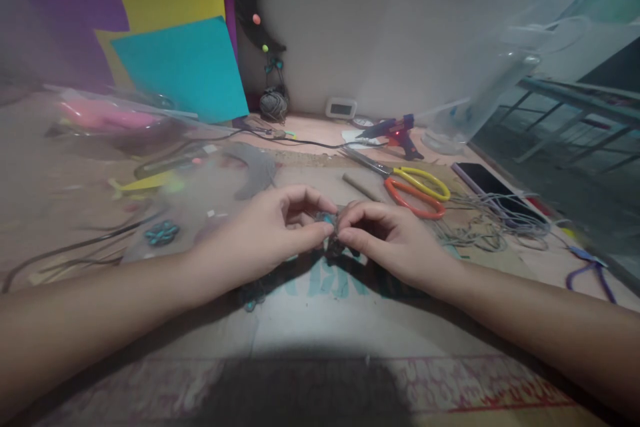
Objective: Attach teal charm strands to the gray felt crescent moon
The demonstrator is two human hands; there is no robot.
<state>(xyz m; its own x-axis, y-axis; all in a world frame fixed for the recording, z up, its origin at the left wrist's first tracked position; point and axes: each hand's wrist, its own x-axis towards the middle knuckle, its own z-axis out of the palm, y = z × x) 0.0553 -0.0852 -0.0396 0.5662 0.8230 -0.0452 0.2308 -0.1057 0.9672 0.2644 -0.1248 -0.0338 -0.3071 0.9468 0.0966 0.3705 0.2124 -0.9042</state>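
Observation:
My left hand and my right hand meet over the middle of the work surface. Between their fingertips is a small dark grey and turquoise craft piece, which looks like a flower. Both thumbs and index fingers pinch it, and they cover much of it. Under my left wrist lies another small grey and turquoise piece, partly in shadow. A turquoise flower with dark edging rests on the left, beyond my left forearm. A grey crescent shape lies behind my left hand.
Scissors with yellow and orange handles lie behind my right hand. A glue gun with a red light stands farther back. Grey cord tangles beside a phone at right. A yarn ball sits by the wall.

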